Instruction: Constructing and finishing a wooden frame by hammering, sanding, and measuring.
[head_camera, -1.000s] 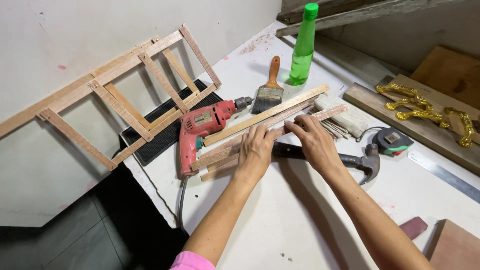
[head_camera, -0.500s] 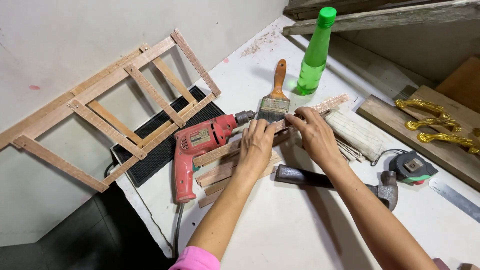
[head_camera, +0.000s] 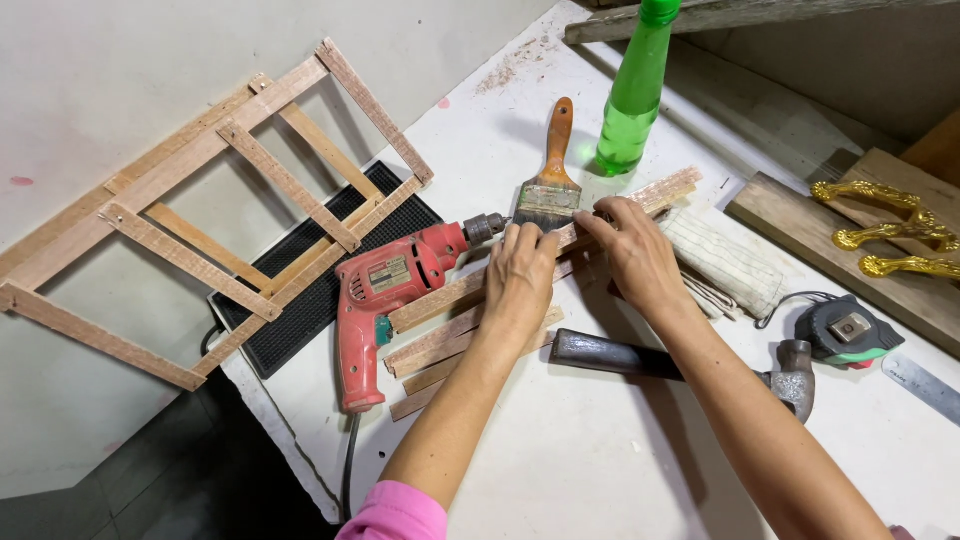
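My left hand (head_camera: 520, 280) and my right hand (head_camera: 632, 255) lie side by side on a bundle of thin wooden strips (head_camera: 440, 340) on a white table (head_camera: 560, 460). Both hands press down on the strips with fingers curled over the top strip, whose far end (head_camera: 672, 187) sticks out to the right. A red electric drill (head_camera: 385, 295) lies just left of my left hand, its chuck pointing toward a paintbrush (head_camera: 550, 185). A hammer (head_camera: 680, 365) rests under my right forearm.
A wooden lattice frame (head_camera: 215, 195) leans on the wall above a black ribbed mat (head_camera: 300, 290). A green bottle (head_camera: 632, 95) stands at the back. A rolled cloth (head_camera: 725, 260), tape measure (head_camera: 848, 330), steel ruler (head_camera: 920, 385) and gold handles (head_camera: 885, 215) on a board lie right.
The strips have been drawn in closer under both hands and bunched together. The view has shifted, so everything sits slightly lower and to the right in the picture.
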